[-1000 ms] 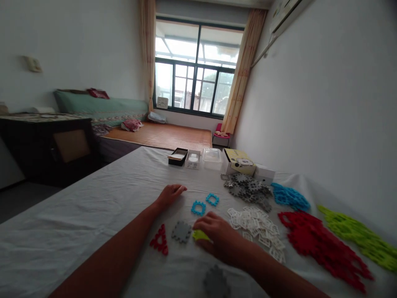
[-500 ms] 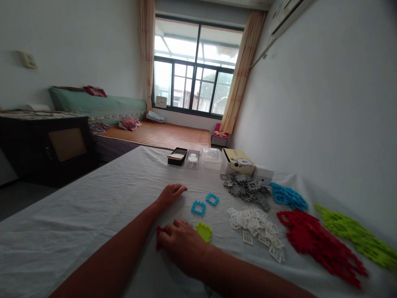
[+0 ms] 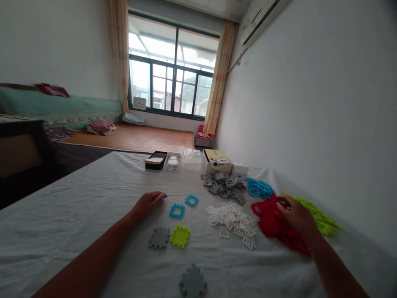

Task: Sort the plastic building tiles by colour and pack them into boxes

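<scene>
My right hand (image 3: 293, 211) is at the pile of red interlocking plastic tiles (image 3: 276, 227), its thumb and fingers closed on a red tile (image 3: 273, 197) at the pile's upper edge. Resting on the cloth at the left, my left hand (image 3: 151, 203) has its fingers curled together, with nothing visible in them. Two blue square frames (image 3: 177, 211) lie just right of it. Nearer me, a grey toothed tile (image 3: 159, 238) sits beside a yellow-green tile (image 3: 180, 236). Another grey tile (image 3: 193, 281) lies at the bottom of the view.
White window-like pieces (image 3: 231, 219) are heaped mid-right. Behind them are piles of grey tiles (image 3: 225, 185), blue pieces (image 3: 259, 188) and yellow-green pieces (image 3: 319, 215). A black box (image 3: 156, 160), a clear tub (image 3: 192, 159) and a yellow box (image 3: 218, 160) line the far edge.
My right hand has moved from beside the yellow-green tile, where it held a red piece, over to the red pile. Two grey tiles now show. The view has turned right.
</scene>
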Demonstrator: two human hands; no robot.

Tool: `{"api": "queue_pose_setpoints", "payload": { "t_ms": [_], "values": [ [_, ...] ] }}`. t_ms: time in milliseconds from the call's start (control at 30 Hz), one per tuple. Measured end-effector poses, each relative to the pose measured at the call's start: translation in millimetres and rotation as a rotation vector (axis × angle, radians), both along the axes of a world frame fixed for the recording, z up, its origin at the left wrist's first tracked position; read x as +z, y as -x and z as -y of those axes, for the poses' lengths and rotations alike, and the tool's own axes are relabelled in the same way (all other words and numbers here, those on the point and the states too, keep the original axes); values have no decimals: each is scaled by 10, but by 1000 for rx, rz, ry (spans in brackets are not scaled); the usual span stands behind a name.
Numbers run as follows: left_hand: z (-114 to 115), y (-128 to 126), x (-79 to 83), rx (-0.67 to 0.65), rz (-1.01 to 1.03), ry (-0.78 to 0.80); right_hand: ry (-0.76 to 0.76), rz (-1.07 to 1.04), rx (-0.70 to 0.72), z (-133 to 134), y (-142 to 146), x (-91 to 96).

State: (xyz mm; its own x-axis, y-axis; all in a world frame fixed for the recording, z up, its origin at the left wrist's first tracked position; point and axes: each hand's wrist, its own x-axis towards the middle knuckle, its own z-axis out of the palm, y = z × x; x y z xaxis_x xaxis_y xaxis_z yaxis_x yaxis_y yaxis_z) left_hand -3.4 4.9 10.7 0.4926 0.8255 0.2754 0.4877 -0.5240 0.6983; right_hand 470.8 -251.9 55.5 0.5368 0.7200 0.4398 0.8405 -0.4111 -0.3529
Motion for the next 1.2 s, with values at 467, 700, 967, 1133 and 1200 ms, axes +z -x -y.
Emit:
{"api": "queue_pose_setpoints", "payload": {
  "t_ms": [467, 700, 967, 1133, 1200],
  "values": [
    [64, -11, 8, -4, -35, -51, 63, 61, 770, -733, 1694, 16],
    [10, 25, -11, -9, -21, -29, 175, 181, 813, -1494, 2253, -201],
    [23, 17, 9, -48, -63, -31, 220, 216, 681, -1530, 1824, -35],
    [13, 14, -16, -20, -94, -29, 222, 215, 316, -1443, 694, 270],
    [1, 8, -25, -5, -105, -22, 264, 214, 176, -1368, 233, 343]
  ]
}}
